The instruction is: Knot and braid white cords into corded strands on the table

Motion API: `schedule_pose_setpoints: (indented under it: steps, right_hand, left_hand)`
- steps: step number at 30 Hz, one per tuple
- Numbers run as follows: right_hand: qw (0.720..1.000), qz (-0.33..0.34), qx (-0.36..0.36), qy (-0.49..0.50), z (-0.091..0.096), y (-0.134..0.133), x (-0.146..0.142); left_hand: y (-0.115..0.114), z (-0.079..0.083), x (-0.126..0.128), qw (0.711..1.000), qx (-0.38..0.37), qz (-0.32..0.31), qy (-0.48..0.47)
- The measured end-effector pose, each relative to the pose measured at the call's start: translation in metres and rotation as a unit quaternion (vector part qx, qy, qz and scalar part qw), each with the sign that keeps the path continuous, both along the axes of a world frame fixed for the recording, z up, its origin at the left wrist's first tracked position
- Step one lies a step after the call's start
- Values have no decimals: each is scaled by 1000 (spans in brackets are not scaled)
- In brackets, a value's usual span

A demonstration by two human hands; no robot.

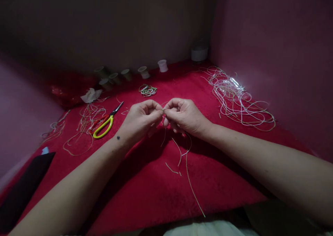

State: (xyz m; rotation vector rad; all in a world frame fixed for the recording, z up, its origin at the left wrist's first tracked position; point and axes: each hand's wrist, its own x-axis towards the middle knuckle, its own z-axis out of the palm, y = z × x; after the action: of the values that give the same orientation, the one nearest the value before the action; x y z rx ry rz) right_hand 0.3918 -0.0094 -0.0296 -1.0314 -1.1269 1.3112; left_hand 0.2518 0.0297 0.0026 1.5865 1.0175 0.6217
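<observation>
My left hand [145, 115] and my right hand [182, 115] meet fingertip to fingertip above the red cloth [156, 198]. Both pinch a thin cord [163, 109], pale where it shows between the thumbs and forefingers; most of the pinched part is covered by the fingers. Cord ends hang below the hands, and a long greenish-tan strand [189, 177] runs down toward the cloth's front edge. Beneath my hands lie a few short cut pieces of cord [171, 168]. Scissors [103, 127] with one yellow and one red handle rest left of my left wrist.
Several thread spools [144, 72] line the back edge. A small heap of green-and-white braided cord [147, 90] lies in front of them. Loose cords tangle at left [90, 116] and right [239, 104]. A dark long object [26, 187] lies front left; a jar [199, 52] stands at the back.
</observation>
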Motion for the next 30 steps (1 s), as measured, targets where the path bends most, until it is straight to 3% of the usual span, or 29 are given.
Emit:
schedule_pose_setpoints:
  steps: [5, 14, 23, 30]
  right_hand:
    - [999, -5, 33, -14, -1, -1, 0]
    - [998, 17, 8, 54, -2, -1, -2]
    - [998, 5, 6, 60, -2, 1, -5]
    - [998, 0, -2, 57, -3, 2, -4]
  left_hand:
    - [0, 1, 0, 1000, 4, 0, 18]
    - [0, 3, 1, 999, -47, -16, -1]
    - [2, 2, 0, 996, -85, -37, -12]
    - [-1, 4, 2, 996, -92, -14, -18]
